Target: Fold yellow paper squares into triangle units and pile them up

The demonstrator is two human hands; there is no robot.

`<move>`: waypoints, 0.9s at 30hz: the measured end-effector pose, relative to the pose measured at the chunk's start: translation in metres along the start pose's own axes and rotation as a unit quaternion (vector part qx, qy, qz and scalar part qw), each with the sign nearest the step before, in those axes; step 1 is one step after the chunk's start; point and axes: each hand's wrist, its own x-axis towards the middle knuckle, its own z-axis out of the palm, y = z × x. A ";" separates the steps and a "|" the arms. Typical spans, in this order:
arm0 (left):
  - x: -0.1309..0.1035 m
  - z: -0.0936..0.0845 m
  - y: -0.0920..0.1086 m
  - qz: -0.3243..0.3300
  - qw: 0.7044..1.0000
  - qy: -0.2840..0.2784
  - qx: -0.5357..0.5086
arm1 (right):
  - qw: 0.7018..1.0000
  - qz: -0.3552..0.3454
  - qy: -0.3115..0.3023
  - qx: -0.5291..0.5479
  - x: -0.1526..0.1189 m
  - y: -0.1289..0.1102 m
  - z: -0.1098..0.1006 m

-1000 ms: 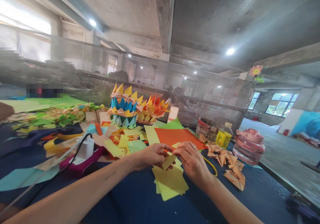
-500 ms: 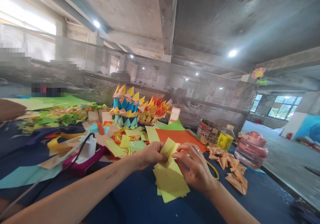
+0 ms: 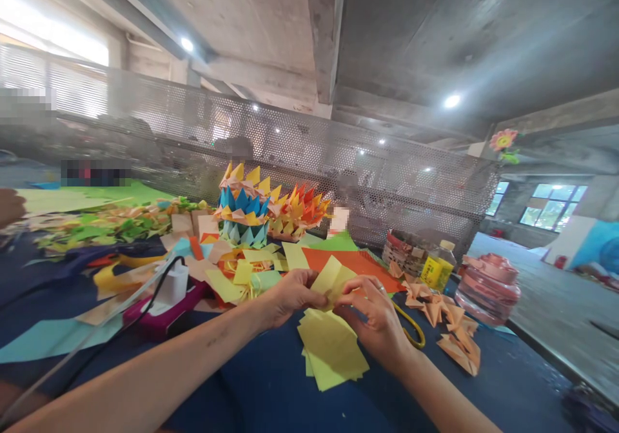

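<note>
A small yellow sheet of paper (image 3: 333, 279) is held up between both hands, its lower edge partly behind my fingers. My left hand (image 3: 298, 296) pinches its left side between thumb and fingers. On the right side, my right hand (image 3: 370, 307), with a ring on one finger, grips the paper near its lower corner. Just below lies a loose stack of yellow paper sheets (image 3: 333, 349) on the dark blue table (image 3: 271, 381). Folded orange paper pieces (image 3: 447, 317) lie to the right of my right hand.
Layered paper crowns (image 3: 244, 210) stand at the back. A magenta power strip (image 3: 164, 313) with cords lies left of my hands. At right are a yellow-labelled bottle (image 3: 438, 266), a pink water jug (image 3: 487, 289) and a basket (image 3: 403, 249). Another person's hand (image 3: 10, 207) shows at far left.
The yellow sheet now stands more upright and apart from the stack, its fold line less visible. My hands shifted slightly. The other person's hand at far left drew back leftward.
</note>
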 end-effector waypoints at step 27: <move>-0.048 0.020 0.004 0.211 0.826 -0.072 0.518 | 0.973 0.096 -0.156 0.139 -0.026 0.010 0.007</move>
